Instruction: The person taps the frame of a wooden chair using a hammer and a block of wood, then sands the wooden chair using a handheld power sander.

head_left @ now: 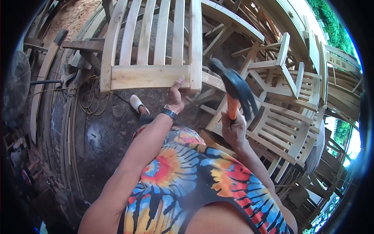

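Observation:
A slatted wooden frame (150, 74), pale and unpainted like a chair back, fills the top middle of the head view. My left hand (176, 95) grips its near rail close to the right corner, thumb on the face and the other fingers partly hidden behind the wood. A dark band circles that wrist. On the right, my right hand (234, 130) is closed round the orange handle of a claw hammer (238, 87). The hammer's black head is raised beside the frame's corner, apart from it and blurred.
Unfinished slatted wooden chairs (286, 128) are stacked on the right. Long boards (72, 128) and a coiled yellowish cord (91, 99) lie on the left, near a fan (18, 80). My foot in a white clog (137, 103) stands on the dark floor below the frame.

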Tool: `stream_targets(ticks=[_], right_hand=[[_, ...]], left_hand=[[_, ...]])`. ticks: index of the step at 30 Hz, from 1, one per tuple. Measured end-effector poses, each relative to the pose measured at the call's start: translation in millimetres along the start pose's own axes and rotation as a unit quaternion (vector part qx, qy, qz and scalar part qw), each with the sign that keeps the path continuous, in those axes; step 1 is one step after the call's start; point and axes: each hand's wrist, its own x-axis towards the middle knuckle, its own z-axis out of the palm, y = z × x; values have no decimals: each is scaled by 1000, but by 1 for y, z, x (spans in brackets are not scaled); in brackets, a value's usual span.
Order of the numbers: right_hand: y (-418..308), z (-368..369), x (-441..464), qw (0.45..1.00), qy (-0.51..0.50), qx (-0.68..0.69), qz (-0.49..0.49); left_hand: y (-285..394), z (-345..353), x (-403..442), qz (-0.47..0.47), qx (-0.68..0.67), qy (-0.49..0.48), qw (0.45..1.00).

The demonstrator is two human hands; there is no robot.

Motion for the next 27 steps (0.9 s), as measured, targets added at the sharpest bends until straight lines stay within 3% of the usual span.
stream_targets(ticks=[1, 2, 3, 5, 7, 9, 10, 11, 13, 15, 16, 17, 19, 20, 21, 22, 23, 25, 27], right_hand=[[5, 6, -4, 993, 79, 46, -81], [10, 4, -4, 999, -10, -25, 26], [40, 7, 4, 977, -121, -162, 71], [7, -14, 26, 968, -142, -141, 151], [-6, -15, 18, 977, -117, -110, 140], [1, -2, 5, 999, -6, 7, 52], [19, 3, 8, 993, -55, -96, 53], [33, -1, 10, 992, -55, -97, 53], [22, -8, 30, 969, -161, -150, 110], [10, -7, 27, 970, -156, -120, 145], [11, 3, 30, 982, -102, -87, 136], [12, 16, 36, 990, -53, -50, 121], [27, 51, 52, 992, -52, -19, 112], [33, 67, 63, 996, 7, 38, 84], [39, 80, 75, 991, 67, 95, 60], [45, 89, 87, 990, 64, 104, 76], [41, 91, 95, 990, 56, 108, 68], [24, 88, 103, 988, 24, 69, 133], [17, 91, 104, 984, 18, 110, 137]], left_hand=[[1, -2, -1, -1, 0, 2, 1000], [2, -1, 0, -8, -6, -7, 1000], [2, -1, 2, -15, -13, -18, 1000], [2, -1, 2, -5, 3, -10, 1000], [4, 1, -3, -1, 21, 5, 1000], [5, 3, -4, 18, 13, -8, 1000], [3, -1, -5, 15, 13, -4, 1000], [3, -1, -2, 7, 9, -6, 1000], [11, -1, 8, 7, 7, -21, 1000], [14, -23, 0, -84, 46, -158, 983], [16, -37, 1, -108, 2, -249, 962], [17, -47, 4, -88, 3, -242, 966], [14, -55, 6, -157, -126, -282, 938], [12, -50, 6, -137, -125, -274, 944], [6, -39, 7, -106, -38, -231, 966], [2, -30, 11, -78, 49, -185, 978], [-2, -28, 20, -67, 48, -180, 980], [-20, -38, 44, -184, -92, -219, 954], [-56, -50, 70, -168, -46, -218, 960]])
